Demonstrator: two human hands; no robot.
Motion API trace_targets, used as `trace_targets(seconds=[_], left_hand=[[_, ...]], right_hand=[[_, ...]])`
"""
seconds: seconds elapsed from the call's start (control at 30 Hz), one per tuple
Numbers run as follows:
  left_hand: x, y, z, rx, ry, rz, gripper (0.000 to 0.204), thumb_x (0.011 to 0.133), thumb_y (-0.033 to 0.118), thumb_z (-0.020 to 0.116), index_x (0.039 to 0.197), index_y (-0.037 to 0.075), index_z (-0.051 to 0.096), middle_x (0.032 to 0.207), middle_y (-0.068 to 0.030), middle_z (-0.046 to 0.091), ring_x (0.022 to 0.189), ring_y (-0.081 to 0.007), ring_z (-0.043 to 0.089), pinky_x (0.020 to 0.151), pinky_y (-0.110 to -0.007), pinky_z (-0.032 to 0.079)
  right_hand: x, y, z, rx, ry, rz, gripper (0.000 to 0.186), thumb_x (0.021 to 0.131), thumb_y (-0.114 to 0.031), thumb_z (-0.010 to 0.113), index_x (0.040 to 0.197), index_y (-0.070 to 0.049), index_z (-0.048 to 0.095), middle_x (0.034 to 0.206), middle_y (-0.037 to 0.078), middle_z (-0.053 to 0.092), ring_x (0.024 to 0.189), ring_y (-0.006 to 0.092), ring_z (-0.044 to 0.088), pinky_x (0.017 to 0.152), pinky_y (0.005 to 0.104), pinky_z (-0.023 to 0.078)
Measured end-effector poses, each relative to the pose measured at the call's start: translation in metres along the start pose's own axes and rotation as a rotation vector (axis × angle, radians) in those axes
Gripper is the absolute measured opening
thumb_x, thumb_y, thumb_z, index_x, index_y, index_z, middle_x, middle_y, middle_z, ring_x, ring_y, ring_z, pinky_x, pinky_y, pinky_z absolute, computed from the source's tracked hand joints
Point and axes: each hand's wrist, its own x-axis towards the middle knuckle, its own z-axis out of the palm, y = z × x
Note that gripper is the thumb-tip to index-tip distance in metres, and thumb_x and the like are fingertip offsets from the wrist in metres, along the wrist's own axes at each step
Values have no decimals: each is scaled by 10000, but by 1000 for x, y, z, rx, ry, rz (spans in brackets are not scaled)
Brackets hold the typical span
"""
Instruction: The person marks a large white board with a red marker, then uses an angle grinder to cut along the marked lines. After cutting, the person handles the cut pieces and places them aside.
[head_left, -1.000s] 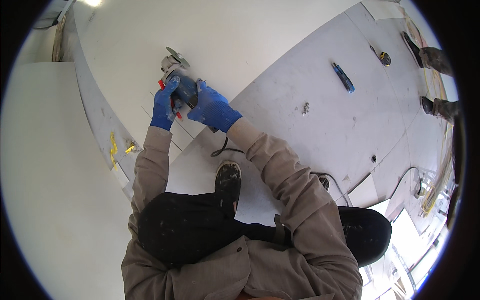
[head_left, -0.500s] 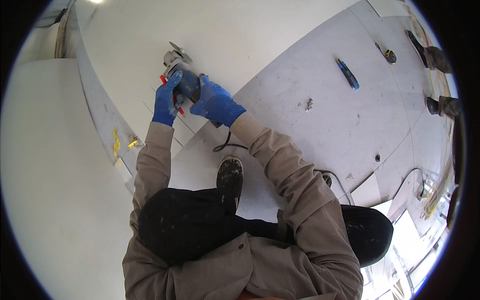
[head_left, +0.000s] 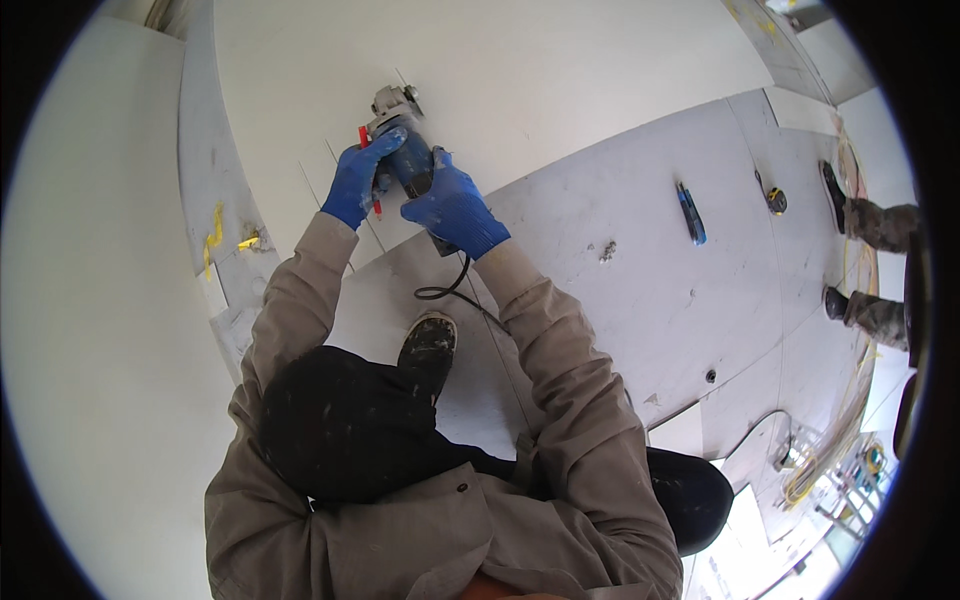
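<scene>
"Black power cord [head_left: 418, 294] is looping just beyond the shoe [head_left: 428, 350]; how should it be lying?"

"Ideally it's trailing behind, clear of the head. The right hand [head_left: 457, 208] is clasping the angle grinder [head_left: 410, 165] by its rear body; the left hand [head_left: 355, 185] is gripping nearer the front, a red pencil [head_left: 364, 136] tucked in alongside. I'd be setting that pencil aside for a firmer hold."

"Which way is the tool pointing?"

"Its long axis is running from near right to far left, the grey gear head [head_left: 393, 102] facing far, over the pale panel [head_left: 560, 90]. Whether it's touching, I can't tell."
</scene>
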Motion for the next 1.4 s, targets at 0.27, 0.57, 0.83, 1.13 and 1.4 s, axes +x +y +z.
trace_targets(seconds=[0.27, 0.57, 0.83, 1.13, 1.4], left_hand=[[-1, -7, 1, -7, 1, -32, 390, 829, 456, 859, 876, 95, 720, 655, 24, 589, 450, -73, 442, 429, -232, 344], [0, -14, -3, 2, 6, -49, 409, 829, 453, 860, 824, 92, 667, 625, 25, 556, 442, -77, 452, 417, -246, 350], [-5, -9, -1, -38, -28, -76, 383, 841, 412, 865, 821, 95, 651, 630, 15, 550, 424, -84, 453, 398, -241, 330], [-6, -14, 5, -45, 80, -96, 396, 823, 394, 893, 740, 131, 609, 591, 20, 530, 420, -94, 463, 386, -247, 330], [-11, -17, 6, -45, 73, -99, 397, 845, 415, 872, 746, 108, 640, 592, 12, 549, 411, -90, 459, 387, -246, 333]], right_hand=[[0, 17, 7, 104, 62, -89, 985, 655, -250, 809, 1459, 129, 385, 1061, 257, 696, 961, 361, 720, 812, 405, 584], [-3, 14, 4, 63, 11, -18, 911, 654, -240, 821, 1393, 117, 424, 1028, 246, 697, 935, 347, 723, 791, 405, 591], [-4, 8, -1, -1, -16, 18, 968, 655, -240, 822, 1433, 116, 368, 1064, 267, 695, 974, 357, 730, 829, 406, 600], [-5, 6, -3, -27, -24, 35, 1003, 654, -245, 822, 1463, 114, 350, 1092, 284, 697, 992, 384, 725, 847, 417, 596], [-11, 8, -2, 3, -10, 23, 1019, 649, -249, 822, 1473, 119, 349, 1085, 285, 698, 998, 381, 726, 852, 416, 593]])
